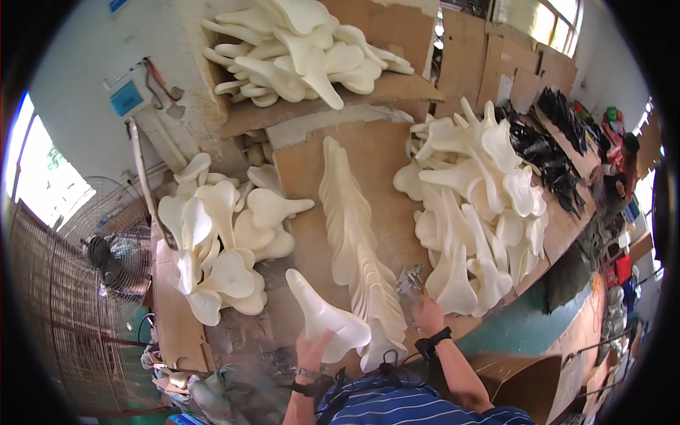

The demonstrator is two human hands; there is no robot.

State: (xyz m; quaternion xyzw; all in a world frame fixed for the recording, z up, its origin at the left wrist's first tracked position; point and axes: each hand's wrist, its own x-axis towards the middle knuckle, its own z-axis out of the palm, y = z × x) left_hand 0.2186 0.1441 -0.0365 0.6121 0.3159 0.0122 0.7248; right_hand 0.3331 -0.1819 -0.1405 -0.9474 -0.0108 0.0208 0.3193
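My left hand [315, 348] is closed on a cream foam bicycle saddle pad [327, 319], held by its wide end with the narrow nose tilted up and to the left. Beside it, a long row of nested saddle pads [347, 219] runs away from me down the middle of the cardboard-covered table [301, 170]. My right hand [427, 315] is to the right of the row's near end, at a small heap of metal-looking pieces [410, 278]. Its fingers are drawn together, and what they hold, if anything, is too small to make out.
Loose saddle pads are piled at the left [227, 234], at the right [482, 205] and on a raised cardboard shelf [304, 53]. A caged fan [117, 258] stands left of the table. Black pieces [545, 152] lie at the far right, near another person [623, 166].
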